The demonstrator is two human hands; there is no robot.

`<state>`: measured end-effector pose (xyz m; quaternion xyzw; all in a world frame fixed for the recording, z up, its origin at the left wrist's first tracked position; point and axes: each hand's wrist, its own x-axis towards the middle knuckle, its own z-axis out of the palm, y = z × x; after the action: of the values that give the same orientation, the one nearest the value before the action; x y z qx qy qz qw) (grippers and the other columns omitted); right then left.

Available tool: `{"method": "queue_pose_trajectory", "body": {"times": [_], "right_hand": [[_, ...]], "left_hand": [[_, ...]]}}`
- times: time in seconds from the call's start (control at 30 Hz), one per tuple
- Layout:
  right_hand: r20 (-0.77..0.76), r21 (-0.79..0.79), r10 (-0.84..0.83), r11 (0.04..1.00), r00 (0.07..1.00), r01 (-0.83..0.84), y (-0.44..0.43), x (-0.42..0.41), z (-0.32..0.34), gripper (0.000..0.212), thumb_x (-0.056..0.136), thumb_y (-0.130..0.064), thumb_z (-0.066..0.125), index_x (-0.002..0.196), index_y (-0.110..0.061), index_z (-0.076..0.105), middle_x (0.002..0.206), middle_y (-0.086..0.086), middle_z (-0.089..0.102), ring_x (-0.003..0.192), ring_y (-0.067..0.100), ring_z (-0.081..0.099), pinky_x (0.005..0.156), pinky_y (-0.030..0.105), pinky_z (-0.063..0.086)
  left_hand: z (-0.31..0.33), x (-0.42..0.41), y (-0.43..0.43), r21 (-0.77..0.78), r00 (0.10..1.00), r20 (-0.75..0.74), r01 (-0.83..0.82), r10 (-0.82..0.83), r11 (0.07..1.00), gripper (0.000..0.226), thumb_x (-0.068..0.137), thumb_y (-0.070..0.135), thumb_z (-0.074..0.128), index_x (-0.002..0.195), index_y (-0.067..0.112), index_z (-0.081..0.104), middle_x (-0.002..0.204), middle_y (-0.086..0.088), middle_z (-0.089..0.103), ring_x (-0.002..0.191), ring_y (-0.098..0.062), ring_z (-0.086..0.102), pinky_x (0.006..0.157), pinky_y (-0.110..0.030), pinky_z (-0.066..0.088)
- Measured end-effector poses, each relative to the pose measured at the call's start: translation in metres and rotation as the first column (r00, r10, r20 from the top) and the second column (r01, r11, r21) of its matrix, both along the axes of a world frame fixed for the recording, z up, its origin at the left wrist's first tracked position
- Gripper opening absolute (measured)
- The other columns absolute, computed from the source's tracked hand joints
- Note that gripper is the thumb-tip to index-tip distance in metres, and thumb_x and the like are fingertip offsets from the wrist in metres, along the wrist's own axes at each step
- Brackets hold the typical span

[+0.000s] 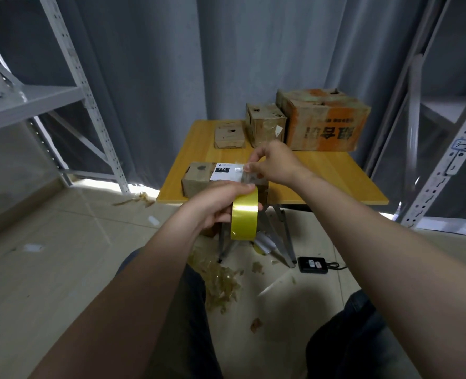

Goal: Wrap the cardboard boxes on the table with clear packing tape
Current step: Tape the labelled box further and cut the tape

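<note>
My left hand [221, 206] grips a yellowish roll of clear packing tape [244, 217] in front of the table's near edge. My right hand [273, 162] pinches the free end of the tape strip [249, 175], pulled up from the roll, above a small cardboard box [199, 179] with a white label reading 220. That box lies at the near left of the wooden table [335, 176]. Three more cardboard boxes stand at the far side: a flat small one [229, 136], a medium one [264, 124] and a large orange-printed one [324, 121].
Grey metal shelving stands on the left [35, 99] and on the right [445, 138]. Scraps of used tape [221, 280] litter the tiled floor between my knees. A black device with a cable [312, 265] lies by the table's folding legs [281, 233]. Grey curtains hang behind.
</note>
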<state>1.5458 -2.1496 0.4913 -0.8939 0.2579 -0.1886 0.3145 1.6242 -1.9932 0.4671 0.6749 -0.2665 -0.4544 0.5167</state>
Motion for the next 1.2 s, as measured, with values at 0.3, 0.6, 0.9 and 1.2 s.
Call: {"method": "queue_pose_trajectory", "body": {"times": [0.3, 0.6, 0.9, 1.2], "right_hand": [[0.116, 0.094, -0.041, 0.995, 0.992, 0.030, 0.000, 0.003, -0.014, 0.015, 0.091, -0.023, 0.079, 0.082, -0.014, 0.073, 0.094, 0.004, 0.074, 0.081, 0.017, 0.072, 0.069, 0.032, 0.061], [0.114, 0.120, -0.062, 0.992, 0.992, 0.048, -0.004, 0.001, -0.010, 0.015, 0.095, -0.021, 0.074, 0.087, -0.009, 0.073, 0.093, 0.004, 0.073, 0.070, 0.012, 0.070, 0.054, 0.018, 0.054], [0.170, 0.078, -0.138, 0.989, 0.976, 0.127, -0.025, 0.003, 0.012, 0.017, 0.095, -0.024, 0.074, 0.079, -0.019, 0.071, 0.097, 0.000, 0.076, 0.081, 0.022, 0.074, 0.068, 0.029, 0.057], [0.086, 0.069, -0.178, 0.983, 0.980, 0.172, -0.057, 0.018, 0.020, 0.021, 0.099, -0.024, 0.071, 0.087, -0.007, 0.074, 0.078, -0.009, 0.067, 0.078, 0.019, 0.070, 0.060, 0.029, 0.055]], "left_hand": [[-0.014, 0.002, 0.001, 0.090, 0.990, 0.122, -0.081, 0.070, 0.993, 0.023, 0.104, 0.030, 0.061, 0.122, 0.015, 0.059, 0.078, -0.005, 0.077, 0.055, -0.011, 0.072, 0.042, -0.018, 0.047], [-0.037, -0.007, 0.002, 0.105, 0.992, 0.120, 0.031, -0.044, 0.994, 0.035, 0.104, 0.046, 0.057, 0.128, 0.022, 0.062, 0.101, -0.011, 0.080, 0.082, -0.020, 0.077, 0.072, -0.033, 0.062], [-0.033, -0.011, 0.001, -0.004, 0.991, -0.021, 0.136, -0.136, 0.991, 0.041, 0.103, 0.036, 0.062, 0.137, 0.017, 0.049, 0.097, -0.018, 0.078, 0.076, -0.029, 0.075, 0.080, -0.046, 0.060], [-0.027, -0.013, 0.004, 0.015, 0.982, -0.161, 0.104, -0.100, 0.994, 0.039, 0.107, 0.043, 0.050, 0.134, 0.014, 0.051, 0.100, -0.019, 0.078, 0.074, -0.027, 0.077, 0.059, -0.031, 0.062]]}}
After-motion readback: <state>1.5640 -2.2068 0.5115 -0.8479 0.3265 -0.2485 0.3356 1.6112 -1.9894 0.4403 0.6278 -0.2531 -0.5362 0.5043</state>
